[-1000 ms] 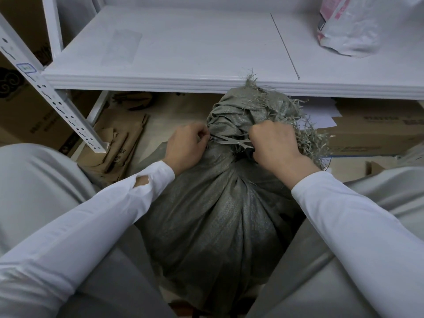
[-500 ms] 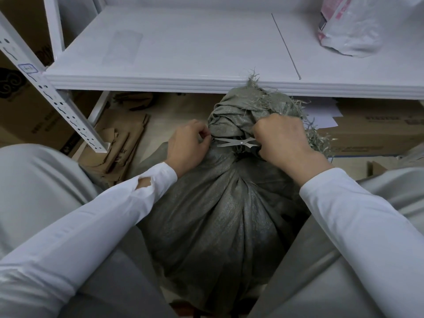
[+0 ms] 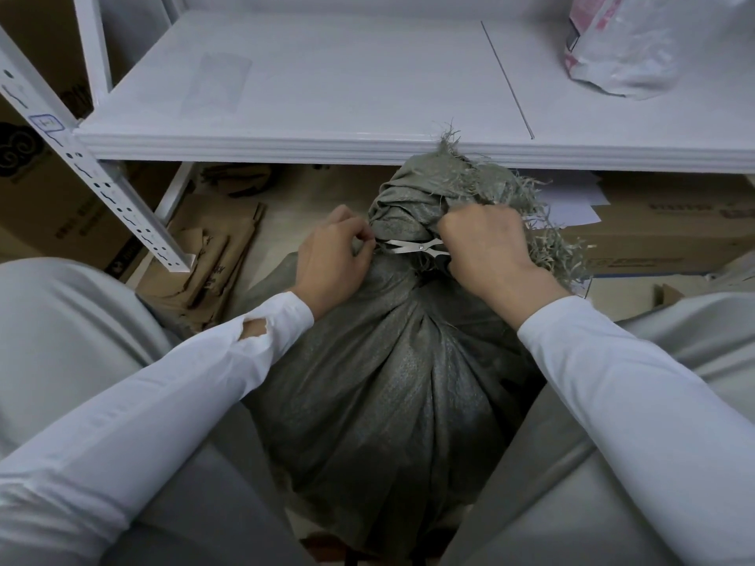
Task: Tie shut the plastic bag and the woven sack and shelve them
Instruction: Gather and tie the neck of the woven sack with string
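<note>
Our right hand (image 3: pixel 484 243) grips scissors (image 3: pixel 412 247), blades at the woven sack (image 3: pixel 388 381) neck; our left hand (image 3: pixel 331 257) pinches that neck. Plastic bag (image 3: pixel 621 47) lies on shelf (image 3: pixel 327 75).

Your white-sleeved arms reach from the lower corners to mid-frame. Your left grip (image 3: pixel 331 255), knuckles bent, pinches the woven sack (image 3: pixel 388 381) at its neck; your right grip (image 3: pixel 486 247) curls around scissors (image 3: pixel 412 247).
</note>
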